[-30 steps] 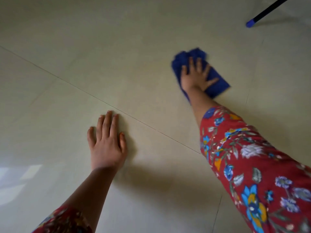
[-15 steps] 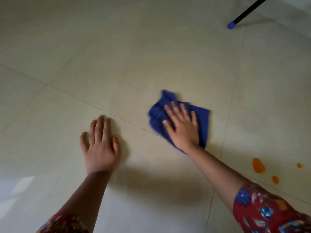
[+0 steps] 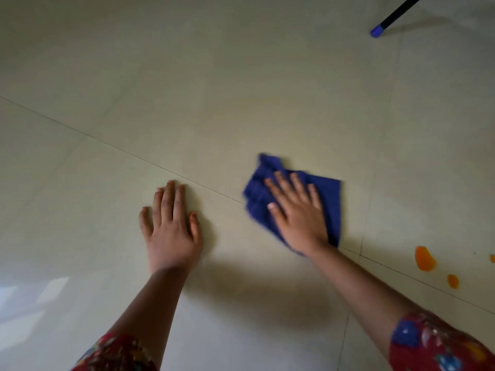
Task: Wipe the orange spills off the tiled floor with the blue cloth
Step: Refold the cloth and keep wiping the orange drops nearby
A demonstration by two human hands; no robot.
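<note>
Head view: right hand [image 3: 297, 218] flat, fingers spread, pressing blue cloth [image 3: 328, 199] onto tiled floor [image 3: 214, 89]; left hand [image 3: 171, 231] flat on floor, holding nothing; orange spills [image 3: 424, 258] right of cloth, apart from it; black pole with blue tip [image 3: 377, 30] top right.

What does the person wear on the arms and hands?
The left hand and right hand are bare, without gloves. The left sleeve and right sleeve are red with a multicoloured print, blue and yellow on the right one; the forearms are uncovered.
</note>
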